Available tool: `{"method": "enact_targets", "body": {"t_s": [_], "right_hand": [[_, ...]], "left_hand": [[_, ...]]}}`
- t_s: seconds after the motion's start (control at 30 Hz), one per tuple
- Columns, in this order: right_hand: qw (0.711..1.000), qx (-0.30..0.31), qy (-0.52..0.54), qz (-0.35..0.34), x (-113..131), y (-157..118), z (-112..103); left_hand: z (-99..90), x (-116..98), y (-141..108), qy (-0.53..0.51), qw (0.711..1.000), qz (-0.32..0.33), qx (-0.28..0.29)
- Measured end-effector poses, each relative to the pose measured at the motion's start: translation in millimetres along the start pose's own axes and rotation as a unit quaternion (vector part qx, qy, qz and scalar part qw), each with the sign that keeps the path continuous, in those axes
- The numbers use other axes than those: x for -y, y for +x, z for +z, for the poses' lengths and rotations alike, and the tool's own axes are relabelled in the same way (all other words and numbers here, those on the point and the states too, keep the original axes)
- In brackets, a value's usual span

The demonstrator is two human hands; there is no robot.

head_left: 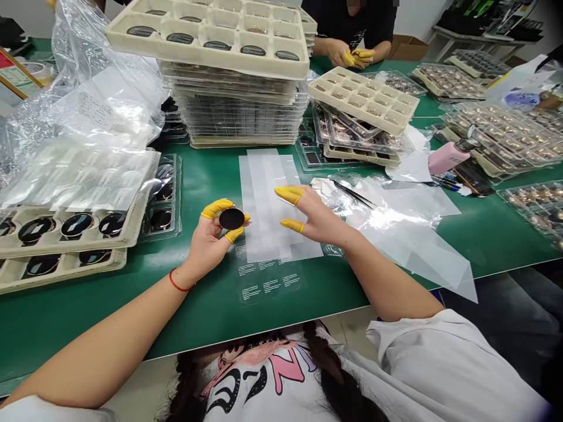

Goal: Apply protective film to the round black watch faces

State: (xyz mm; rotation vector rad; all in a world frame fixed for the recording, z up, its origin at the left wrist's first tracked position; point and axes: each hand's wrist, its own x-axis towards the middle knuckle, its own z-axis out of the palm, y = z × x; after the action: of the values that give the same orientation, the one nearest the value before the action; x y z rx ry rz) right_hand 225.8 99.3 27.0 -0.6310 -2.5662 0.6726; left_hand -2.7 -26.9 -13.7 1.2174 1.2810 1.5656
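Left hand (211, 246) up off the surface, pinching a round black disc (231, 218) by its edge, thumb and fingertips in yellow finger cots (215, 207), red string bracelet (178, 282) at the wrist. Right hand (319, 217) open, fingers spread, gripping nothing, right above crumpled clear plastic film (396, 220), with slim black tweezers (354, 194) lying on that film just past the fingertips. Hands well apart, translucent printed sheets (266, 205) between them on the green counter (211, 319). Off to the left, pale molded trays (65, 228) of black discs, half under loose plastic bags (88, 117). Straight ahead, a tall tray stack (233, 111). Far side, a co-worker's hands (352, 57), also in yellow cots, close together. Far right, a pink bottle (444, 157) beside trays of metallic pieces (501, 138).
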Motion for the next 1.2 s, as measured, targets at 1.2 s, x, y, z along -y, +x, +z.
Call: {"method": "enact_targets", "body": {"t_s": [1.2], "right_hand": [[0.926,-0.033,0.269,0.264,-14.1,4.5,10.7]], "left_hand": [[-5.1,-1.5,7.0,-0.011,0.998,-0.065,0.007]]}}
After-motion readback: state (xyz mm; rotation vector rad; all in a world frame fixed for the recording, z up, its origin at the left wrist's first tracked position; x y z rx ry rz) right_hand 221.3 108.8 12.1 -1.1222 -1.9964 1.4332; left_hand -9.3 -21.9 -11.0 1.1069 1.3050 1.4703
